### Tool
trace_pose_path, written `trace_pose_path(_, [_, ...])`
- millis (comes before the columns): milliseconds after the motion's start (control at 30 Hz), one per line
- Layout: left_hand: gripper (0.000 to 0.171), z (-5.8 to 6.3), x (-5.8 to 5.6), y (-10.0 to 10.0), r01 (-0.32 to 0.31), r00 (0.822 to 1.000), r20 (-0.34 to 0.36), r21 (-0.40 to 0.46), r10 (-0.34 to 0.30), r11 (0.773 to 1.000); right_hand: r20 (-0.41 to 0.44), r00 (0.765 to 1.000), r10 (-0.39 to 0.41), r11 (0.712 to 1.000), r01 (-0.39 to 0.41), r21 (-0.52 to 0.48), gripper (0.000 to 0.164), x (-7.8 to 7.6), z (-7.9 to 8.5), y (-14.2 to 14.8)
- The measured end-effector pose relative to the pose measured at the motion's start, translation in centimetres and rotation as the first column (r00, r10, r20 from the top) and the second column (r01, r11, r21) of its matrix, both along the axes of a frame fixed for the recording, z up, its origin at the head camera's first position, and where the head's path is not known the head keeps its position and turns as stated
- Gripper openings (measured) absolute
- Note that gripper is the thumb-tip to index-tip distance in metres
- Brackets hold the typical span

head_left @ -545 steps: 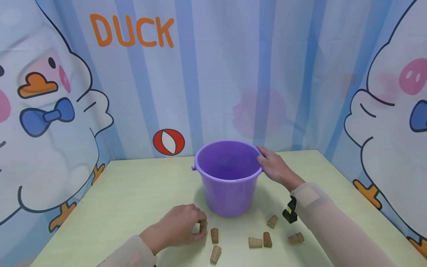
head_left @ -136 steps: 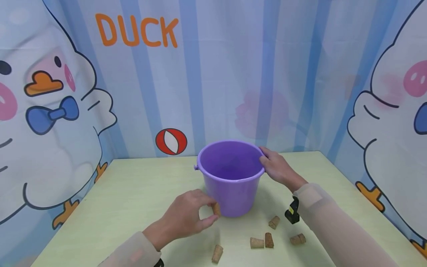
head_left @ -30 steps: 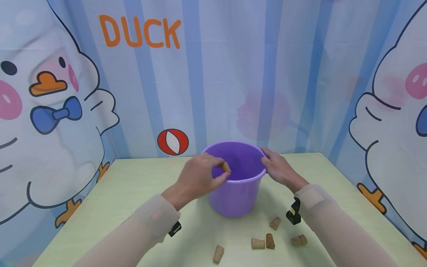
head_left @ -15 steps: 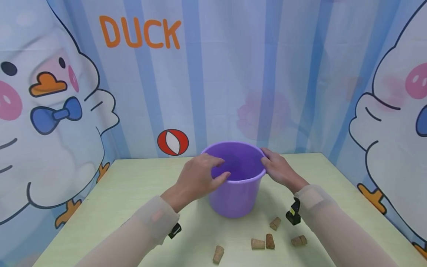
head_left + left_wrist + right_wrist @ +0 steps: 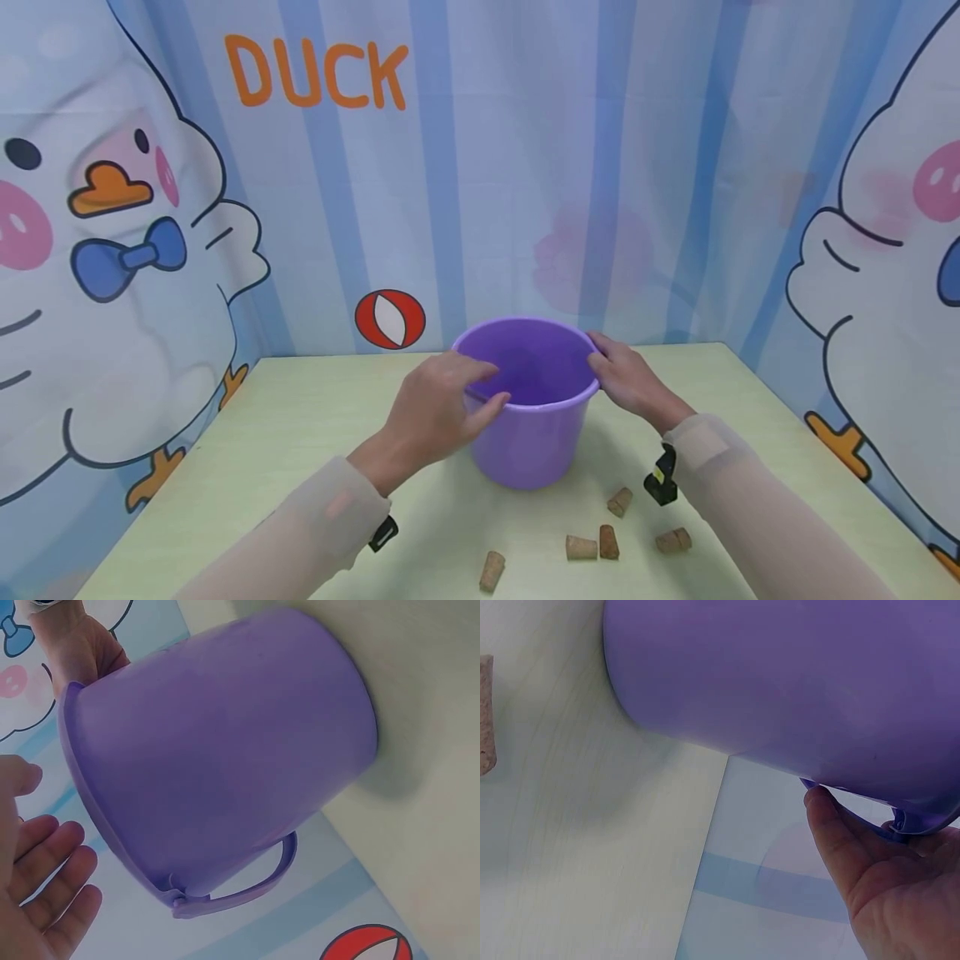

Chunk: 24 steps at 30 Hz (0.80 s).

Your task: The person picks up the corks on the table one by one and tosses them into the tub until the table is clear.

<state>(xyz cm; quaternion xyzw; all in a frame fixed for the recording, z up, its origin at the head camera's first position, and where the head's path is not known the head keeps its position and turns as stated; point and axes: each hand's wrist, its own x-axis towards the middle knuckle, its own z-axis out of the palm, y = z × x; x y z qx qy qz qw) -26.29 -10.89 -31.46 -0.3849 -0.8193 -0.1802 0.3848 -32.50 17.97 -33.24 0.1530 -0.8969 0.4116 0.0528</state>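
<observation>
A purple plastic bucket point(image 5: 525, 450) stands upright on the table. My right hand point(image 5: 633, 383) grips its right side at the rim; the right wrist view shows the fingers around the bucket's handle point(image 5: 866, 825) and rim. My left hand point(image 5: 435, 408) is at the left of the rim, thumb and index finger spread apart with nothing between them. In the left wrist view its fingers point(image 5: 64, 881) are loosely extended, apart from the bucket wall. Nearest the left forearm on the table lies a cork point(image 5: 492, 572). The bucket's floor is hidden from the head view.
Several more corks lie right of centre in front of the bucket: a pale cork point(image 5: 581, 547) beside a darker cork point(image 5: 609, 542), a cork point(image 5: 619, 502) behind them, and a cork point(image 5: 673, 540) near the right sleeve. A printed duck curtain point(image 5: 495, 167) surrounds the pale table point(image 5: 337, 400).
My left hand picked up a cork from the table, carried it over the bucket and let it go inside. It has since drawn slightly back left. The right hand has kept its grip.
</observation>
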Motion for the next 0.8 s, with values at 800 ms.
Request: trace_pose_path(800, [0.022, -1.0, 2.2, -0.9, 0.045, 0.998, -0.051, -0.004, -0.045, 0.999, 0.002, 1.0, 0.001, 1.0, -0.001, 0.013, 0.054, 0.1, 0.1, 0.0])
